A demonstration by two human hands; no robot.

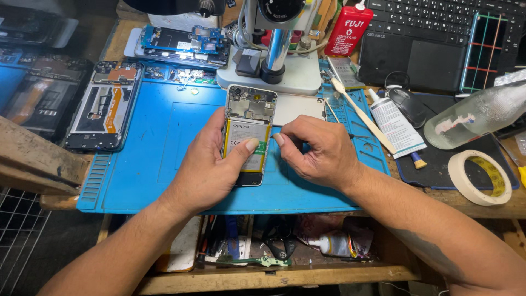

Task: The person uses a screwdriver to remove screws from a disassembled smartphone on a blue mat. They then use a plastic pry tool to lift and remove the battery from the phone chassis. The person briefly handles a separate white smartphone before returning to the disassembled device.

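My left hand (211,164) holds an opened phone (249,129) with its back cover off, thumb pressed on the white battery. The phone lies upright over the blue work mat (164,164). My right hand (315,151) is beside the phone's right edge, its fingertips pinched together against the side of the battery. I cannot tell whether anything is between those fingertips.
Another opened phone (104,107) lies at the mat's left, a third phone (178,44) at the back. A microscope stand (276,60) rises behind. A glue tube (394,123), wooden stick (361,115), clear bottle (476,115), tape roll (482,178), red bottle (348,27) and laptop (427,38) are on the right.
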